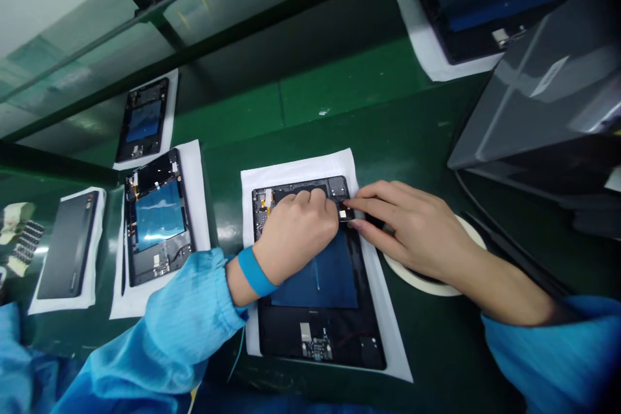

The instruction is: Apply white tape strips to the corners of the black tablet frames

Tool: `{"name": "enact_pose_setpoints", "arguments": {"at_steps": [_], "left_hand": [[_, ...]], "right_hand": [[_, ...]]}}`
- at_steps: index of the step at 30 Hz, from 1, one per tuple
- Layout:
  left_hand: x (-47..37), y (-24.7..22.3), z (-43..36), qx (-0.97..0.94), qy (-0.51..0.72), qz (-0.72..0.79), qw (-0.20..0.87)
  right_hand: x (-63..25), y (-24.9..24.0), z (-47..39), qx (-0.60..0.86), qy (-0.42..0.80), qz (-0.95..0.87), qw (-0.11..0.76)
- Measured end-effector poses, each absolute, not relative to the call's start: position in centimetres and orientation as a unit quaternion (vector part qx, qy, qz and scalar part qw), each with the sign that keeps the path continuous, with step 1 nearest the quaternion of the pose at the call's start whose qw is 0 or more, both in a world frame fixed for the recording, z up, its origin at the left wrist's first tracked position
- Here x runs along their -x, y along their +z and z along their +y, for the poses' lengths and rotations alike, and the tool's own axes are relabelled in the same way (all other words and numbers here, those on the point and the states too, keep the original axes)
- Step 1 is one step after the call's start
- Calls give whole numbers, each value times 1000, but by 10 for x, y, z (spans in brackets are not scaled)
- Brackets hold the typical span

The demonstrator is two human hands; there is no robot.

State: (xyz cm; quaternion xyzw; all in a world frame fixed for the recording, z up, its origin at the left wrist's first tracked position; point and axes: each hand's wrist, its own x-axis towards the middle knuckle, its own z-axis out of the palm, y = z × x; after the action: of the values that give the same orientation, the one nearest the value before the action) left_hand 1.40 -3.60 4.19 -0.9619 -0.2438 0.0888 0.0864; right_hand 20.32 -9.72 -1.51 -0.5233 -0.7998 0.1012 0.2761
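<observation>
Black and open, the tablet (345,330) touches the curled left hand (298,225), grip hidden, and the right hand (418,228), fingertips apart.

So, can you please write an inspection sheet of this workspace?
Surface: glossy green tabletop, light reflections.
Job's things: open black tablet with blue inner panel, on white sheet.
Clutter: cream ring, partly hidden.
Hands: left hand curled over tablet, grip hidden; right hand, fingertips at its upper right edge.
Cables: thin black cable at right.
Surroundings: closed dark-grey tablet at left; large grey casing at right.
</observation>
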Motion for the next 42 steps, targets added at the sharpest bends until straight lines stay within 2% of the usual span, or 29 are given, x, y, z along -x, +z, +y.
{"name": "enact_pose_setpoints", "arguments": {"at_steps": [3,6,10,18,21,27,30,35,42], "left_hand": [[-18,44,-41,967,83,-214,106],[-24,44,-51,976,60,-181,108],[-43,47,-61,983,45,-150,97],[-70,53,-34,985,84,-142,41],[-66,55,-13,977,84,-185,-56],[-59,58,12,900,79,-271,-332],[-56,56,14,856,90,-306,-407],[-51,50,9,884,84,-342,-306],[-33,44,-5,929,101,-315,-164]], "right_hand": [[-204,-13,-96,526,165,-769,324],[-207,-10,-93,536,242,-690,421],[-210,-9,-89,548,269,-604,513],[-212,-10,-88,546,280,-556,560],[-212,-10,-87,541,286,-565,553],[-211,-8,-87,537,286,-579,543],[-211,-8,-87,531,297,-589,532],[-211,-7,-88,535,302,-616,493],[-211,-9,-91,545,297,-660,424]]}}
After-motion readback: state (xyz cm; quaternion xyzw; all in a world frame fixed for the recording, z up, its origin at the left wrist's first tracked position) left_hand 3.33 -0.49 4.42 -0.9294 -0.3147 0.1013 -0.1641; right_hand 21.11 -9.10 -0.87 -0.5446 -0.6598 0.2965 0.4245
